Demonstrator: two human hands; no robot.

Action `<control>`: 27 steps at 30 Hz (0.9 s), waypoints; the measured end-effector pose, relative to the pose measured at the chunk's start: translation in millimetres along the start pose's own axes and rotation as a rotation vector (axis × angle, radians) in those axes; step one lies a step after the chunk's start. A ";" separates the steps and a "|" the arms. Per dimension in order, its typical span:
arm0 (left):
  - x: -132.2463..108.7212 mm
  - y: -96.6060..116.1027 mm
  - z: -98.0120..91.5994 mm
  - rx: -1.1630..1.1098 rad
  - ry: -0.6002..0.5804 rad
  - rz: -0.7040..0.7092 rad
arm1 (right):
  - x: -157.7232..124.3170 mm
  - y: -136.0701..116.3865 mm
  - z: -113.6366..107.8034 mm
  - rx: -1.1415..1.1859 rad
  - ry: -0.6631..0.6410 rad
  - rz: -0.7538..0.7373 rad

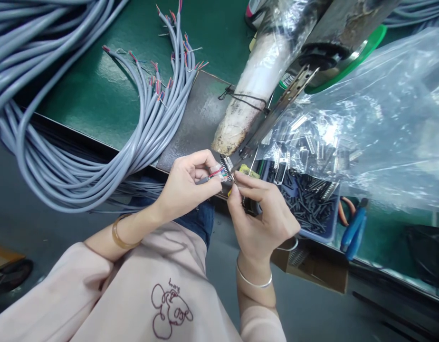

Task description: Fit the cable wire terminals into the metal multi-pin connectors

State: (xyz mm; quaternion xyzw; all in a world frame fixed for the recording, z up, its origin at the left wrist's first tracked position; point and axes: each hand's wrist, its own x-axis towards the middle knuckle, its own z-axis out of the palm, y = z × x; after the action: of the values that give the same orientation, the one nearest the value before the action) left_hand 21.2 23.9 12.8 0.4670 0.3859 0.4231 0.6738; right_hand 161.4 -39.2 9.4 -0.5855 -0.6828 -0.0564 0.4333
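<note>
My left hand (186, 183) is closed in a pinch on the end of a grey cable, and its thin coloured wires (218, 172) fan out past the fingertips. Against these wires sits a small metal multi-pin connector (226, 164), below the tip of a white wrapped tube. My right hand (264, 206) comes from the other side, thumb and fingers pressed together at the connector's lower end. Whatever lies between those fingertips is too small and covered to make out. A perforated metal bar (281, 104) slants down to just above the connector.
Bundled grey cables (134, 152) with stripped ends lie at left on the green table (87, 90). A white wrapped tube (253, 80) hangs over the work. At right are a blue bin (333, 218) of black sleeves, a plastic bag (390, 123) with connectors, and blue-handled pliers (354, 232).
</note>
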 end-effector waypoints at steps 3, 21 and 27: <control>-1.7 -0.5 -1.5 -0.015 -0.052 -0.050 | 1.7 2.0 -6.3 0.055 0.000 0.094; -21.2 -10.3 -5.0 0.024 -0.076 0.003 | -3.0 -7.3 -24.1 -0.027 -0.074 0.031; -25.8 -11.9 -4.3 -0.015 -0.100 0.062 | -0.9 -10.3 -22.0 -0.027 -0.211 -0.021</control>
State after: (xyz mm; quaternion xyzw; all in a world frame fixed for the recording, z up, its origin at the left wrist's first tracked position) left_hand 10.9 -1.3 3.5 0.4942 0.3341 0.4226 0.6823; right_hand 164.2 -55.9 26.9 -0.5868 -0.7300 -0.0082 0.3503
